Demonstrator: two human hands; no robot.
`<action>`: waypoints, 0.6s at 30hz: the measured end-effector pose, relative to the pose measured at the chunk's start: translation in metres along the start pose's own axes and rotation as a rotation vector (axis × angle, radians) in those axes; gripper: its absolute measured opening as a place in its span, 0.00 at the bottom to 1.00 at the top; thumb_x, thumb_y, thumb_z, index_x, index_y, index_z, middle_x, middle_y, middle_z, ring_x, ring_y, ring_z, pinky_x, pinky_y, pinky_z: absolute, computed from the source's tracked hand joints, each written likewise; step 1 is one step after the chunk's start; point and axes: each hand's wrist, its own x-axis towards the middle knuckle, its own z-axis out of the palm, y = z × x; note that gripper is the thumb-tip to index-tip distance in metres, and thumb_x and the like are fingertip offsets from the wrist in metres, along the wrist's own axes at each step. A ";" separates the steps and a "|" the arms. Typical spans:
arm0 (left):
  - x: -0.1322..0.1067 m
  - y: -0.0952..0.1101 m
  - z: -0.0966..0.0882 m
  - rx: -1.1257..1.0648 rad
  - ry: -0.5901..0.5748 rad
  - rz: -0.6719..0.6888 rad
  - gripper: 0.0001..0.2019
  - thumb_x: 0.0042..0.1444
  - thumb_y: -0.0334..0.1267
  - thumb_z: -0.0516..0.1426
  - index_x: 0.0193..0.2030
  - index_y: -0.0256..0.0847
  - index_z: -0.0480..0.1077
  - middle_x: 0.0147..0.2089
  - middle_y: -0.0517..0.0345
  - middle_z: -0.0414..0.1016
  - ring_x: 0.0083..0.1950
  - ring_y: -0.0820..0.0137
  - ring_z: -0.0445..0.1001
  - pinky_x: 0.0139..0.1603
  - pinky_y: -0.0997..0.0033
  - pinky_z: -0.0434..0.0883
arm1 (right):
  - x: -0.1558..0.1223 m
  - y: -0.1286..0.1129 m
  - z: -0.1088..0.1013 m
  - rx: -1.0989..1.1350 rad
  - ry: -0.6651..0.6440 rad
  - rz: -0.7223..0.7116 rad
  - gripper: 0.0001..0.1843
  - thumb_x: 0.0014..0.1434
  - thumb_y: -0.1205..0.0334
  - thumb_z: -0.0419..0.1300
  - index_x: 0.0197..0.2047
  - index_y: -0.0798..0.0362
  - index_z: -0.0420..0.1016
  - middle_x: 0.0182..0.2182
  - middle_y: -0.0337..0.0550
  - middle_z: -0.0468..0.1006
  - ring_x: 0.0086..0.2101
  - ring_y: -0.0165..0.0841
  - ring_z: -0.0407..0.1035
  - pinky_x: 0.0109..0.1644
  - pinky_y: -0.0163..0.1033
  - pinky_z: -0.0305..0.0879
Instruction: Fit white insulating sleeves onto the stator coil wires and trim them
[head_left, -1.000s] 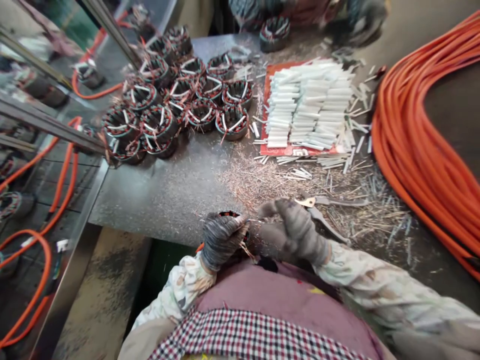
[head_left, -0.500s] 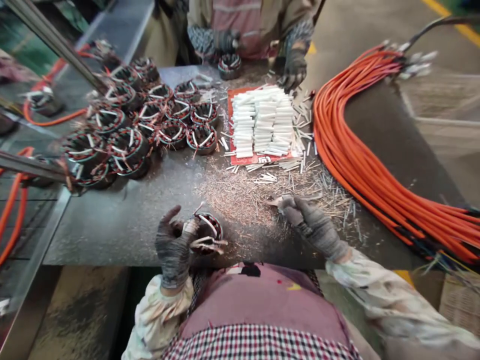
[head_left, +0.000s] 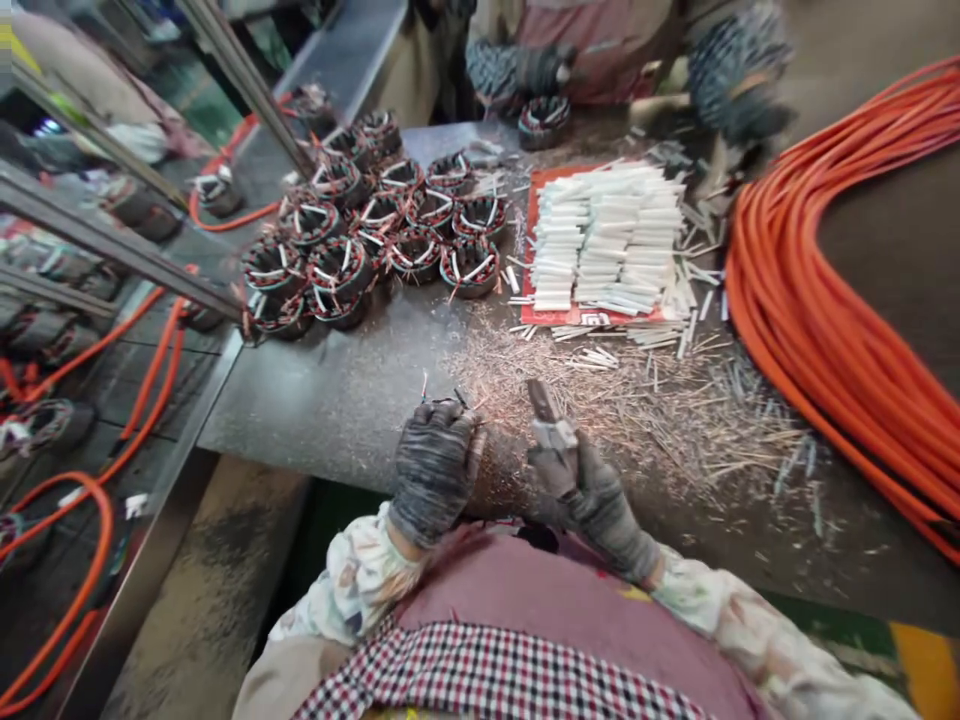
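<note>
My left hand (head_left: 435, 470), in a grey striped glove, is closed over a stator (head_left: 459, 400) near the front edge of the table. The hand covers most of this ring; only its far rim and a few upright wire ends show. To the right, my gloved right hand (head_left: 604, 505) grips a hand tool (head_left: 543, 402). The tool has a dark flat end pointing away from me and a pale, worn middle; its exact kind is unclear. Cut bits of copper wire (head_left: 517, 370) lie scattered beyond both hands.
Several wound stators (head_left: 469, 265) stand grouped at the back left. White sleeve pieces (head_left: 607, 235) lie stacked on a red sheet (head_left: 529, 310). A bundle of orange cables (head_left: 795, 330) curves along the right. Opposite, a co-worker's gloved hand (head_left: 544, 70) is by another stator (head_left: 543, 122).
My left hand has turned over the stator and now covers it. My right hand has come closer to it, the tool turning to point forward. The view has shifted left.
</note>
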 end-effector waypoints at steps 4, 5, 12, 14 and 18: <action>0.008 -0.004 0.004 -0.083 -0.012 -0.039 0.08 0.66 0.34 0.57 0.44 0.40 0.79 0.43 0.49 0.82 0.45 0.59 0.79 0.51 0.58 0.75 | -0.008 -0.028 0.011 0.220 -0.257 0.162 0.24 0.64 0.54 0.65 0.62 0.46 0.73 0.55 0.47 0.82 0.54 0.45 0.77 0.60 0.53 0.75; 0.007 -0.005 0.005 -0.120 0.010 -0.064 0.08 0.67 0.35 0.57 0.44 0.39 0.79 0.43 0.49 0.82 0.45 0.60 0.79 0.51 0.59 0.76 | -0.010 -0.033 0.009 0.278 -0.307 0.207 0.27 0.64 0.56 0.66 0.65 0.45 0.71 0.56 0.47 0.81 0.55 0.44 0.76 0.61 0.53 0.74; -0.004 -0.003 0.017 -0.249 0.059 -0.105 0.09 0.68 0.34 0.56 0.46 0.39 0.79 0.46 0.50 0.82 0.48 0.61 0.79 0.55 0.59 0.76 | 0.010 -0.009 0.022 0.363 -0.306 0.226 0.37 0.61 0.51 0.68 0.70 0.44 0.63 0.55 0.44 0.80 0.55 0.42 0.74 0.64 0.51 0.69; -0.005 -0.005 0.020 -0.275 0.055 -0.109 0.09 0.68 0.34 0.57 0.47 0.39 0.79 0.46 0.49 0.82 0.48 0.60 0.80 0.56 0.58 0.76 | 0.021 0.006 0.028 0.207 -0.189 0.159 0.28 0.59 0.44 0.69 0.59 0.45 0.73 0.49 0.45 0.82 0.53 0.47 0.74 0.65 0.54 0.67; 0.002 -0.013 0.016 -0.350 -0.012 -0.092 0.09 0.68 0.33 0.57 0.47 0.41 0.80 0.45 0.52 0.83 0.48 0.62 0.80 0.55 0.62 0.76 | 0.030 0.012 0.024 0.190 -0.041 0.213 0.25 0.55 0.41 0.71 0.51 0.43 0.75 0.46 0.44 0.82 0.50 0.48 0.75 0.62 0.55 0.70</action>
